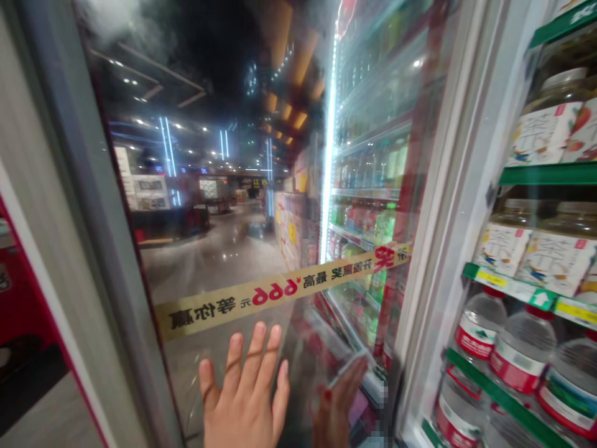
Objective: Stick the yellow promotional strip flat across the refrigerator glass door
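Observation:
My left hand (247,398) is raised in front of the glass door (224,361) of a drinks cooler, with its back toward me and its fingers spread. It holds nothing. Its palm faces the glass; whether it presses on it cannot be told exactly. Just above the fingertips, a yellow strip (280,291) with mirrored red and black lettering runs across the pane. A dim, hand-like reflection (342,392) shows in the glass to the right. My right hand is not seen.
To the right, cooler shelves hold jars with white labels (557,255) and clear bottles with red labels (522,351). The door's grey frame (125,249) stands at the left. Through the glass appear stacked boxes (291,227), a shiny floor and lights. Something red (23,298) is at far left.

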Demonstrator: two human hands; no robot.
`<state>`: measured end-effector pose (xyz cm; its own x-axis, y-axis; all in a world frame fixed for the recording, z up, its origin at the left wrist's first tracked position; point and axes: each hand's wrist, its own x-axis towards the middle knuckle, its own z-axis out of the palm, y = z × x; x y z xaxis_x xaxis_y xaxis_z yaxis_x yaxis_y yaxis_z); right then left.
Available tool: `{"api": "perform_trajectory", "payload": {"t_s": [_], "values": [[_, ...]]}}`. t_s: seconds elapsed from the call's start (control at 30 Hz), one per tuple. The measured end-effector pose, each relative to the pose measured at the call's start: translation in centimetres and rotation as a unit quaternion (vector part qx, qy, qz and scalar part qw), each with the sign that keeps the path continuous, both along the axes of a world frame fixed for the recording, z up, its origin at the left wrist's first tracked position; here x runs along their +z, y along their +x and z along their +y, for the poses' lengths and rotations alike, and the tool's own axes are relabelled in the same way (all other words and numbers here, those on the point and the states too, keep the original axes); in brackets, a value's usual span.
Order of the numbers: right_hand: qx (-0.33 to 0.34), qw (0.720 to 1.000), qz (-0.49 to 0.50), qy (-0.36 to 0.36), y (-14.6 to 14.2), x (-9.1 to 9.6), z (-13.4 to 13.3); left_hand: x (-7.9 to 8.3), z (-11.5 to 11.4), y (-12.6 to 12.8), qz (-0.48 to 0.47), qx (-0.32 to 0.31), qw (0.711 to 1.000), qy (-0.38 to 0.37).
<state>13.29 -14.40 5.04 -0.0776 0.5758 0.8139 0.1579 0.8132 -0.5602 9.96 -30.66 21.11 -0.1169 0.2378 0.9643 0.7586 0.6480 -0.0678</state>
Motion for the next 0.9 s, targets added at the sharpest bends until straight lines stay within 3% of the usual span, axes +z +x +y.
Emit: {"api": "perform_trajectory", "payload": {"t_s": [0.1,0.2,0.27,0.37,0.47,0.57,0.63,0.7,0.8,0.87,0.9], "values": [[-0.028,0.998,0.045,-0.030,1.3,4.1,4.0,0.0,-0.1,0.1,-0.001,0.006,1.000,-0.015],[-0.003,1.000,0.004,0.000,0.9,6.5,3.2,0.2,-0.3,0.3,-0.008,0.013,0.999,-0.030],[0.036,0.997,-0.041,0.048,0.1,5.9,-0.1,0.2,-0.4,0.4,-0.025,0.000,0.999,-0.026],[0.051,0.993,-0.068,0.077,-0.1,3.3,-3.9,0.0,-0.4,0.4,-0.049,-0.021,0.998,-0.026],[-0.019,1.000,-0.017,-0.004,1.1,2.7,-1.3,-0.5,-0.5,0.3,-0.071,-0.015,0.997,-0.031],[-0.055,0.997,0.029,-0.051,1.8,5.8,4.2,-0.9,-0.6,0.2,-0.084,-0.011,0.996,-0.029],[-0.052,0.997,0.037,-0.044,1.5,8.2,5.5,-0.9,-0.5,0.3,-0.093,-0.017,0.995,-0.027],[-0.024,0.999,0.022,-0.012,1.0,9.2,3.6,-0.7,-0.5,0.4,-0.095,-0.025,0.995,-0.024],[0.043,0.998,-0.033,0.040,0.6,7.4,-1.1,-0.3,-0.4,0.5,-0.077,-0.030,0.996,-0.024],[0.039,0.999,-0.024,-0.007,0.8,5.5,-1.8,0.0,-0.4,0.6,-0.060,-0.026,0.997,-0.027],[0.019,0.999,-0.002,-0.050,1.0,5.1,-0.9,0.1,-0.5,0.6,-0.053,-0.024,0.998,-0.029]]}}
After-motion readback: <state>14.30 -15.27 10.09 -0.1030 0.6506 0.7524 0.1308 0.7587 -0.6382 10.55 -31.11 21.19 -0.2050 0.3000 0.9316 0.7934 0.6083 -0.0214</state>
